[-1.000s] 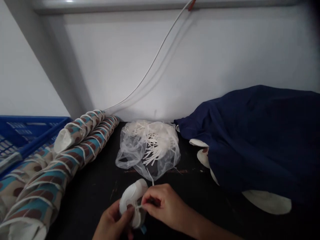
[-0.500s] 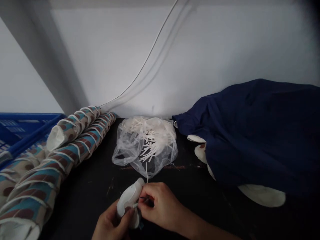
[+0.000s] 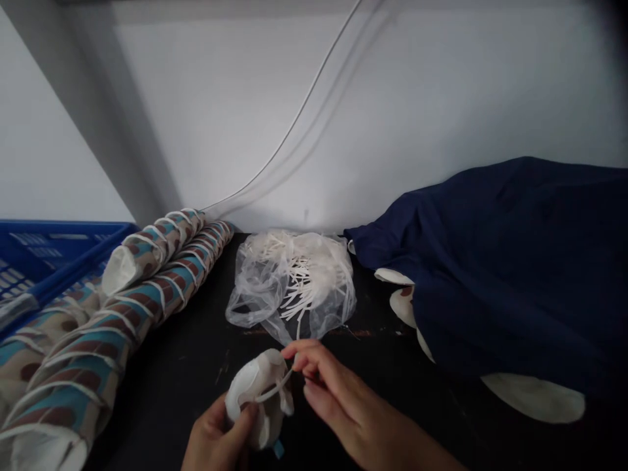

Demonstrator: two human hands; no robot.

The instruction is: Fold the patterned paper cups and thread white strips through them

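Observation:
My left hand (image 3: 216,439) grips a white paper cup (image 3: 258,396) low in the middle of the view, its thumb pressed on the cup's side. A thin white paper strip (image 3: 273,390) arches across the cup like a handle. My right hand (image 3: 338,405) touches the strip's right end with its fingertips, the fingers loosely apart. Just behind the hands lies a clear plastic bag of white paper strips (image 3: 294,282) on the black table (image 3: 196,366).
Long nested stacks of patterned paper cups (image 3: 122,307) lie along the left, beside a blue plastic crate (image 3: 39,255). A dark blue cloth (image 3: 515,261) covers white cups (image 3: 540,396) on the right. A white cable (image 3: 294,124) runs down the wall.
My right hand has loosened from a pinch at the cup and drawn slightly right. The strip now arches across the cup's front. The cup has tilted a little in my left hand.

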